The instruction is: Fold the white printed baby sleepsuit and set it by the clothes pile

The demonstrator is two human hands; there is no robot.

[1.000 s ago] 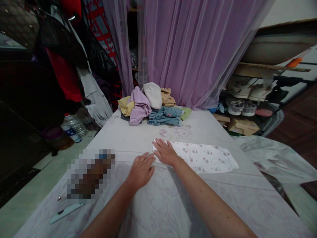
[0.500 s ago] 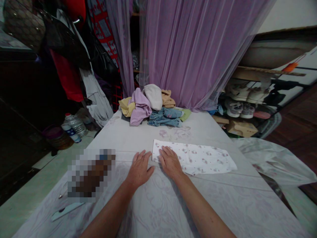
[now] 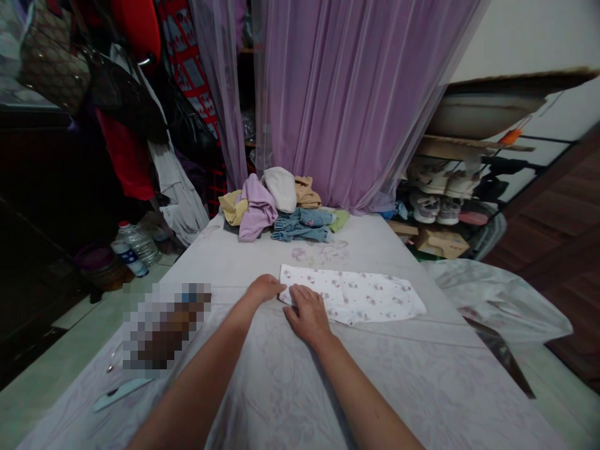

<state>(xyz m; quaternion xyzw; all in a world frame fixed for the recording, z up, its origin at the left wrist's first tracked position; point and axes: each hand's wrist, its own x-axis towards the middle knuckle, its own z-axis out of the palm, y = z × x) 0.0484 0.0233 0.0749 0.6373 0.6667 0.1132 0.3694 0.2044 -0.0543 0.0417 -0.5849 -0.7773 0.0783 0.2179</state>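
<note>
A folded white garment (image 3: 370,292) with a small printed pattern lies lengthwise across the bed, its narrower end to the right. At its left end, my left hand (image 3: 265,288) has its fingers together, pinching the edge of the cloth. My right hand (image 3: 308,312) lies on the garment just beside that end, fingers stretched out and thumb apart, pressing on the fabric. Part of the lower left corner is hidden under the right hand.
A heap of clothes, with a lilac piece (image 3: 257,209) and blue jeans (image 3: 302,225), sits at the bed's far end before a purple curtain (image 3: 356,100). A light blue flat object (image 3: 122,395) lies on the left beside a blurred patch. Shoes (image 3: 435,208) stand on a right-hand rack.
My left hand has gone from lying flat beside the garment to pinching its left edge. The right hand stays on the cloth, its thumb now spread. The view has shifted slightly.
</note>
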